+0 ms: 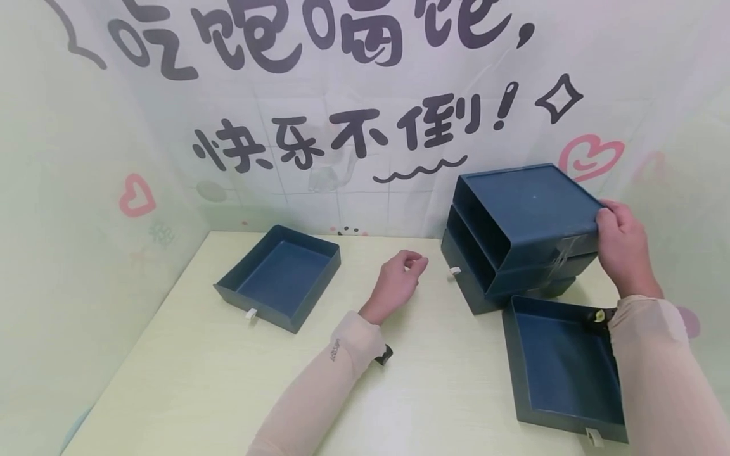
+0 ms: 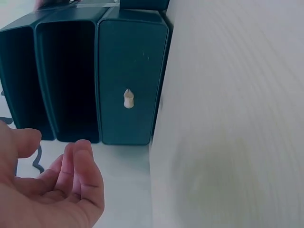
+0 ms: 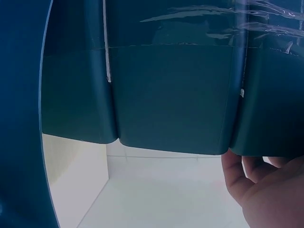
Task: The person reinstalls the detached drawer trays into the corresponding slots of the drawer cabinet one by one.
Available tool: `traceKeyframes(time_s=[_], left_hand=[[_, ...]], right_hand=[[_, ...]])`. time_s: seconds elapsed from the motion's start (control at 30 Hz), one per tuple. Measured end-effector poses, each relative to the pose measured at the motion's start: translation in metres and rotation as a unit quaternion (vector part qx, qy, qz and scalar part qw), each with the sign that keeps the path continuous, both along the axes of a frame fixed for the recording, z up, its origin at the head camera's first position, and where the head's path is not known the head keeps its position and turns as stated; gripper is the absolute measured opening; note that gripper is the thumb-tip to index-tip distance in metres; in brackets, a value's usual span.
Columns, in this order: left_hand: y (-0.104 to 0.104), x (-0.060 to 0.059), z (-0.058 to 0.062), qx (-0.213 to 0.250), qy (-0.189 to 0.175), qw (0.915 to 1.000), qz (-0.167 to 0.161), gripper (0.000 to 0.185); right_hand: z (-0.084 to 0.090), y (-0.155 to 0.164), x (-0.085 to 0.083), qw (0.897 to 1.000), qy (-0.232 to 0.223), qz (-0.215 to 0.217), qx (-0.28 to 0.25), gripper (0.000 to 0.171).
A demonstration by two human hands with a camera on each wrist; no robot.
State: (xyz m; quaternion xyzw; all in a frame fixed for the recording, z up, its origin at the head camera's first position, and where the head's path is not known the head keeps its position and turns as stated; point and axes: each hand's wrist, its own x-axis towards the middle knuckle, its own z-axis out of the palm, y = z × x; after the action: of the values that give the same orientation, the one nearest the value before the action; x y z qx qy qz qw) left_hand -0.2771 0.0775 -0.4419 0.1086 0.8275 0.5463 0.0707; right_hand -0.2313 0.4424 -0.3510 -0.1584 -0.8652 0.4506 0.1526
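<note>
A dark blue three-tier drawer unit (image 1: 547, 209) stands at the back right, its tiers joined by clear tape. Its top two slots are hollow; the bottom one holds a drawer (image 2: 130, 57) with a small white pull tab. My right hand (image 1: 624, 247) grips the top tier at its rear right edge, fingers curled behind it. To the left of the unit, my left hand (image 1: 397, 278) hovers with loosely bent fingers, holding nothing. One loose drawer (image 1: 285, 272) lies at the left of the table. Another loose drawer (image 1: 564, 367) sits in front of the unit, partly covered by my right forearm.
The pale wooden table (image 1: 188, 380) runs back to a printed cloth (image 1: 319, 202) with large dark lettering. More cloth hangs along the left and right sides. The right-hand loose drawer stands close against the unit's front corner.
</note>
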Motion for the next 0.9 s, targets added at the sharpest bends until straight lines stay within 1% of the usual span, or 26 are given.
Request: traceKeyframes(time_s=[0.17, 0.37, 0.5, 0.63, 0.7, 0.9], left_hand=[[-0.027, 0.004, 0.004, -0.008, -0.004, 0.9998, 0.018, 0.041], [-0.056, 0.011, 0.013, -0.012, 0.021, 0.9992, 0.033, 0.04], [-0.072, 0.015, 0.02, -0.016, 0.033, 0.9986, 0.039, 0.04], [-0.085, 0.018, 0.024, -0.018, 0.048, 0.9977, 0.045, 0.039], [-0.091, 0.02, 0.026, -0.009, 0.046, 0.9978, 0.048, 0.038], [-0.103, 0.023, 0.032, 0.004, 0.021, 0.9981, 0.058, 0.039]], right_hand=[[-0.001, -0.003, -0.001, 1.0, 0.001, 0.001, 0.005, 0.063], [-0.002, -0.004, 0.001, 1.0, -0.004, 0.005, 0.002, 0.062], [-0.002, -0.003, 0.0, 1.0, -0.004, 0.001, -0.001, 0.062], [-0.002, -0.004, -0.001, 1.0, -0.003, 0.0, 0.001, 0.061], [-0.002, -0.004, -0.001, 1.0, -0.004, -0.001, 0.0, 0.061], [0.0, -0.003, 0.001, 1.0, -0.01, -0.007, 0.0, 0.061]])
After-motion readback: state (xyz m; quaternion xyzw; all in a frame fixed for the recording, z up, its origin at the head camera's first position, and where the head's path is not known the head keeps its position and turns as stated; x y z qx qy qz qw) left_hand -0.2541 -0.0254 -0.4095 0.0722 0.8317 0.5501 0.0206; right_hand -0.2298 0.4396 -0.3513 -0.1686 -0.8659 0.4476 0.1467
